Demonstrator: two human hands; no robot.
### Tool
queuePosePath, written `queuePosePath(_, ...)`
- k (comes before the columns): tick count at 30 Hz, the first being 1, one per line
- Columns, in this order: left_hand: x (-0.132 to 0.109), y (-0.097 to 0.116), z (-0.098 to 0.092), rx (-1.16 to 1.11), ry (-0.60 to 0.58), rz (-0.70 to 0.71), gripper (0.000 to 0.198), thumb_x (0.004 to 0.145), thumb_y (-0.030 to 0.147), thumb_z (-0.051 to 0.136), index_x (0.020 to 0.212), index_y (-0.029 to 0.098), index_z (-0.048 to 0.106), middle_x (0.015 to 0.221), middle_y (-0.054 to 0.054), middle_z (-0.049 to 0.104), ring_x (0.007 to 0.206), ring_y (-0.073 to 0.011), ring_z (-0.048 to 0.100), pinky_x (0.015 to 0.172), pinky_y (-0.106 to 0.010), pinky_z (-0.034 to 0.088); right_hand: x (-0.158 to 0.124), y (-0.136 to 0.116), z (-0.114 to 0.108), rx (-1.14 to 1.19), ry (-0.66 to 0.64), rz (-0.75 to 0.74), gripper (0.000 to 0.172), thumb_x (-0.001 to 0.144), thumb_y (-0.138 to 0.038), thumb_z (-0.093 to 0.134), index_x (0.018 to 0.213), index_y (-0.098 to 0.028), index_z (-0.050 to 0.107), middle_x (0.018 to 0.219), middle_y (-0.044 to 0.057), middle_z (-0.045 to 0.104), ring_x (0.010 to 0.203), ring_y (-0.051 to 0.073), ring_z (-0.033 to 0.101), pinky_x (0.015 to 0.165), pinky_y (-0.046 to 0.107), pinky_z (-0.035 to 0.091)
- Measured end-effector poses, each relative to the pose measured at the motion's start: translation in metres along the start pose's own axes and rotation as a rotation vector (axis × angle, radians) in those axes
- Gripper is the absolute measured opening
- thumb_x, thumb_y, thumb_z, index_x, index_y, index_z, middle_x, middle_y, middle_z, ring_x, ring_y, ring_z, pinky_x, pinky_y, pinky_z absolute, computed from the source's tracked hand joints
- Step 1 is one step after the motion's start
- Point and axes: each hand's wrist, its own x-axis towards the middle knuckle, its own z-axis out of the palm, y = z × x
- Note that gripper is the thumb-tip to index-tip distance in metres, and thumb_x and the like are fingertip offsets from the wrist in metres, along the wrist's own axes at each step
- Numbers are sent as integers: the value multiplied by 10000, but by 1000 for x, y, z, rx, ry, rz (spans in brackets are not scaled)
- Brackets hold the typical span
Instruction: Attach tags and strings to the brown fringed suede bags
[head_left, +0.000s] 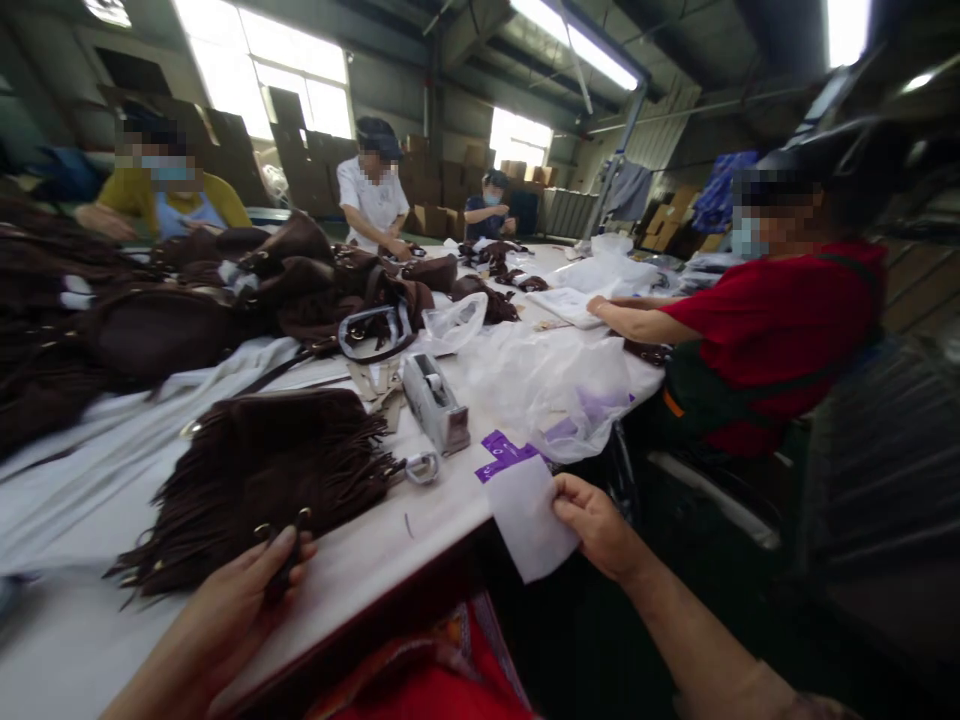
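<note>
A dark brown fringed bag (277,460) lies flat on the white table in front of me. My left hand (251,590) is closed on a dark strap at the bag's near edge, beside small gold rings. Between the thumb and fingers of my right hand (596,525) is a small white sheet (529,520), held up just past the table's edge. Purple printed packets (506,455) lie right behind the sheet, partly covered by it. A grey tape dispenser (435,400) stands beyond the bag, to its right.
Brown bags (165,330) are heaped at the left. Clear plastic bags (540,375) cover the table's right side. A co-worker in a red top (787,340) sits at the right, hands on a white packet (570,305). Several other people work along the far side.
</note>
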Motion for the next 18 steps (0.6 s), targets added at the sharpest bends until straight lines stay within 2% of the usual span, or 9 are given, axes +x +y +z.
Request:
queuePosePath(1, -2, -1, -2, -56, -124, -9, 186, 874, 275, 644, 789, 124, 714, 582, 3, 591, 482, -75, 515, 429, -148, 434, 1, 0, 28, 94, -53, 18, 175, 766, -321, 658, 878, -187, 640, 713, -9, 639, 586, 124, 523, 569, 231, 400)
queuePosePath(2, -3, -2, -3, -102, -191, -2, 208, 860, 310, 672, 814, 109, 699, 610, -1, 599, 483, -65, 503, 415, -136, 410, 4, 2, 56, 162, -105, 35, 203, 753, -321, 682, 902, -187, 648, 731, -1, 654, 594, 126, 539, 576, 232, 411)
queuePosePath(4, -3, -4, -8, -171, -264, 36, 289, 823, 379, 718, 869, 98, 669, 760, -43, 664, 495, -48, 495, 405, -130, 382, 11, 8, 108, 211, -192, 59, 266, 736, -317, 706, 964, -186, 667, 786, 19, 688, 636, 138, 577, 604, 238, 434)
queuePosePath(6, -1, -5, -13, -203, -330, 47, 412, 781, 475, 741, 890, 88, 652, 789, -58, 665, 495, -43, 487, 407, -134, 368, 21, 15, 150, 119, -253, 69, 297, 740, -317, 692, 1006, -183, 685, 800, 24, 707, 642, 141, 590, 601, 234, 435)
queuePosePath(8, 2, -6, -20, -226, -393, 57, 506, 719, 547, 767, 891, 85, 649, 745, -43, 647, 495, -49, 490, 420, -146, 369, 33, 21, 180, -68, -307, 47, 281, 756, -316, 657, 997, -181, 710, 771, 17, 713, 614, 141, 582, 566, 230, 419)
queuePosePath(11, 4, -9, -27, -215, -499, 89, 518, 604, 499, 859, 846, 93, 646, 689, -30, 638, 532, -95, 548, 496, -205, 440, 52, 19, 208, -342, -409, -82, 215, 747, -266, 635, 912, -190, 751, 788, 20, 728, 682, 170, 609, 606, 251, 440)
queuePosePath(13, 5, -12, -30, -201, -540, 107, 489, 535, 384, 907, 837, 98, 649, 710, -44, 662, 581, -137, 597, 567, -257, 482, 64, 12, 220, -400, -396, -147, 187, 703, -238, 677, 867, -196, 757, 798, 25, 733, 746, 191, 625, 660, 268, 461)
queuePosePath(16, 9, -18, -31, -225, -508, 135, 476, 494, 299, 907, 852, 105, 660, 742, -53, 682, 653, -181, 636, 628, -293, 498, 69, 2, 233, -146, -209, -72, 299, 677, -326, 751, 951, -208, 722, 799, 26, 730, 722, 198, 638, 648, 289, 492)
queuePosePath(18, 12, -22, -31, -251, -468, 155, 470, 496, 312, 898, 849, 110, 662, 748, -53, 684, 694, -196, 647, 645, -295, 498, 62, 1, 237, 110, -172, 40, 378, 728, -458, 725, 1013, -214, 683, 848, 43, 734, 745, 215, 665, 649, 319, 523)
